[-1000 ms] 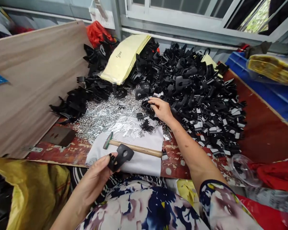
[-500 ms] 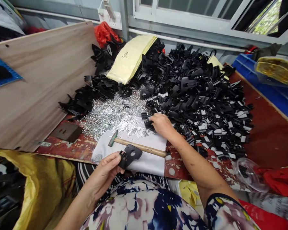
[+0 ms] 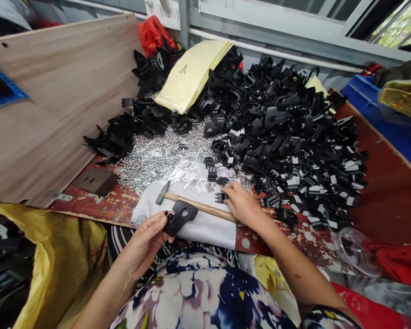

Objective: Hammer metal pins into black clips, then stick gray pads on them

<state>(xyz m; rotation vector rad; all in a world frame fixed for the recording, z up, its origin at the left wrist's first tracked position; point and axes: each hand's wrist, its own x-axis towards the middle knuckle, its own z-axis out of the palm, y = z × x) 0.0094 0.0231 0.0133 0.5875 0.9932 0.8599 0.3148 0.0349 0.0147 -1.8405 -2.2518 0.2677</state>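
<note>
My left hand (image 3: 154, 230) pinches a black plastic piece with a round hole (image 3: 184, 214), held low over the near edge of the grey cloth (image 3: 205, 235). Between the fingertips of my right hand (image 3: 241, 203) is a small black plastic clip (image 3: 220, 197), just above the cloth. A hammer (image 3: 202, 208) with a wooden handle and green-edged head lies on the cloth, its handle end close to my right hand. Beyond it spreads a pile of small silver metal pins (image 3: 171, 157). A few loose black clips (image 3: 212, 174) lie by the pins.
A big heap of black plastic parts (image 3: 277, 119) covers the back and right of the red table (image 3: 380, 192). Yellow packaging (image 3: 195, 73) lies on it. At left stand a wooden board (image 3: 65, 100), a dark metal block (image 3: 94, 181) and a yellow sack (image 3: 65, 265).
My right hand has drawn back toward me from the parts near the pins, bringing a small black clip with it. My left hand keeps its piece, shifted slightly left in view.
</note>
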